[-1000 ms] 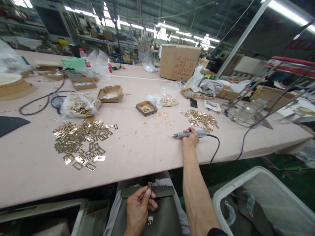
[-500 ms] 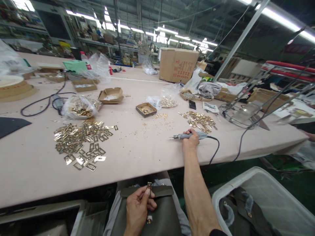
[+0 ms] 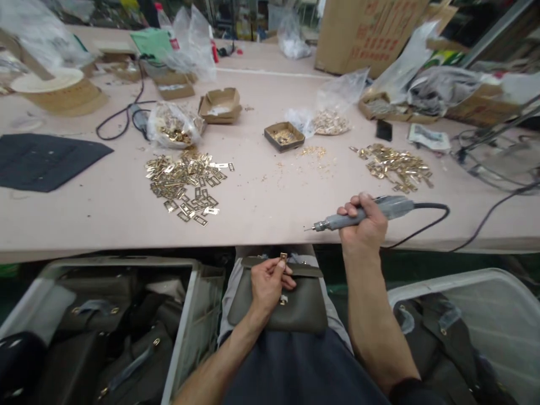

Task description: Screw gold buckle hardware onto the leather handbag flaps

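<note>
A dark olive bag [image 3: 274, 312] lies on my lap, with a small metal clasp part [image 3: 283, 300] on its front. Pinched between thumb and fingers of my left hand [image 3: 266, 286] is a small gold metal plate [image 3: 283, 257], held at the bag's flap. My right hand [image 3: 365, 222] is wrapped round a grey electric screwdriver [image 3: 394, 207], raised over the table's front edge. Its thin bit points left and its cable runs off to the right. Gold frame-shaped plates [image 3: 185, 183] are heaped on the left of the table; another gold heap [image 3: 396, 166] lies at the right.
On the table [image 3: 253, 216] stand a small tray of tiny screws [image 3: 284, 136], an open carton [image 3: 220, 106] and plastic bags of parts. Crates holding olive bags flank my legs, one left [image 3: 189, 315] and one right [image 3: 498, 275]. A large cardboard box [image 3: 367, 36] is behind.
The view has tilted down, showing more of my lap and the crates. My right hand has lifted the screwdriver off the table area and brought it nearer. My left hand still pinches the plate.
</note>
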Demonstrator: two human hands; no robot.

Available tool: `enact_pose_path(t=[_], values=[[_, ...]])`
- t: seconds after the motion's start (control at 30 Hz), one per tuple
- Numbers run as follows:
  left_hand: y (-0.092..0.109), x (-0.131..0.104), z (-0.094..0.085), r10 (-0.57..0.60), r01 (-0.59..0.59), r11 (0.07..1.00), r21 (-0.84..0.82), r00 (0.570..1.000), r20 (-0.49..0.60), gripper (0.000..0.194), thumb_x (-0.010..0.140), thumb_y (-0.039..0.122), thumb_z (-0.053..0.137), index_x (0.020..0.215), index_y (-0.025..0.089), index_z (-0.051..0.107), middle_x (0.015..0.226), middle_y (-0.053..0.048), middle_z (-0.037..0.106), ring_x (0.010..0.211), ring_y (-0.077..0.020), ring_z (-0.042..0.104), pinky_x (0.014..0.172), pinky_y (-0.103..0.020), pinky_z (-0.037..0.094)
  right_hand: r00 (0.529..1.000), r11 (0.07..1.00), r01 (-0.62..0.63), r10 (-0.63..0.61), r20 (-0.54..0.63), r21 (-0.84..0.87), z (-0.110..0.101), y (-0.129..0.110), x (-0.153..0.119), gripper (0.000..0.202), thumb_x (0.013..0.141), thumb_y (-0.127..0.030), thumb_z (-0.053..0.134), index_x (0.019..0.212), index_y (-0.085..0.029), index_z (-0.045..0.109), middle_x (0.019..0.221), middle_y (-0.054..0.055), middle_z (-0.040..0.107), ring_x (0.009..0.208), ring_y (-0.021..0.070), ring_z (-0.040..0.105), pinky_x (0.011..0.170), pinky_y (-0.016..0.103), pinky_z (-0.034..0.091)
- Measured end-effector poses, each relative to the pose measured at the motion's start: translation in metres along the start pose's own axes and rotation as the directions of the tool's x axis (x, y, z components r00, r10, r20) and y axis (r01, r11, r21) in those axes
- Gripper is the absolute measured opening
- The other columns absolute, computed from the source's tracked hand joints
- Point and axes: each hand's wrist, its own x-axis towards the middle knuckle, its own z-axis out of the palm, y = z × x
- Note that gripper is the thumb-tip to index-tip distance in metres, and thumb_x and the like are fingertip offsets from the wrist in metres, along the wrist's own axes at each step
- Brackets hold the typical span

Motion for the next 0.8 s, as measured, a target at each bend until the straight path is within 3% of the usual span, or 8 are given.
enact_pose_path(t=[0.13, 0.23, 0.8], values=[[-0.003, 0.0, 0.001, -0.008, 0.008, 1.0, -0.019, 1.0, -0.013, 0.046, 0.082, 0.054, 0.072, 0.09, 0.009, 0.069, 0.073, -0.008, 0.071, 0.048, -0.0166, 0.067, 0.044, -0.023, 0.054, 0.997, 0.996, 0.023, -0.016, 0.069, -0.092, 0.013, 0.008, -0.056, 0.029, 0.075, -0.019, 0.081, 0.091, -0.018, 0.056, 0.071, -0.005, 0.053, 0.048, 0.007, 0.048, 0.052, 0.023, 0.049], [-0.001, -0.002, 0.003, 0.013, -0.013, 1.0, -0.015, 1.0, -0.027, 0.046, 0.083, 0.053, 0.072, 0.093, 0.009, 0.07, 0.073, -0.007, 0.071, 0.047, -0.0159, 0.066, 0.043, -0.023, 0.054, 0.993, 0.987, 0.067, -0.052, 0.104, -0.147, 0.019, 0.016, -0.077, 0.029, 0.076, -0.021, 0.081, 0.091, -0.018, 0.057, 0.068, -0.005, 0.053, 0.047, 0.0075, 0.047, 0.052, 0.024, 0.048], [0.001, -0.005, 0.003, 0.048, -0.047, 0.999, 0.012, 0.998, -0.045, 0.042, 0.085, 0.048, 0.072, 0.094, 0.008, 0.071, 0.072, -0.008, 0.072, 0.047, -0.0153, 0.066, 0.044, -0.023, 0.054, 0.967, 0.953, 0.181, -0.127, 0.221, -0.243, 0.019, 0.035, -0.095, 0.018, 0.083, -0.02, 0.077, 0.09, -0.017, 0.06, 0.062, -0.005, 0.054, 0.045, 0.0101, 0.051, 0.05, 0.026, 0.048]])
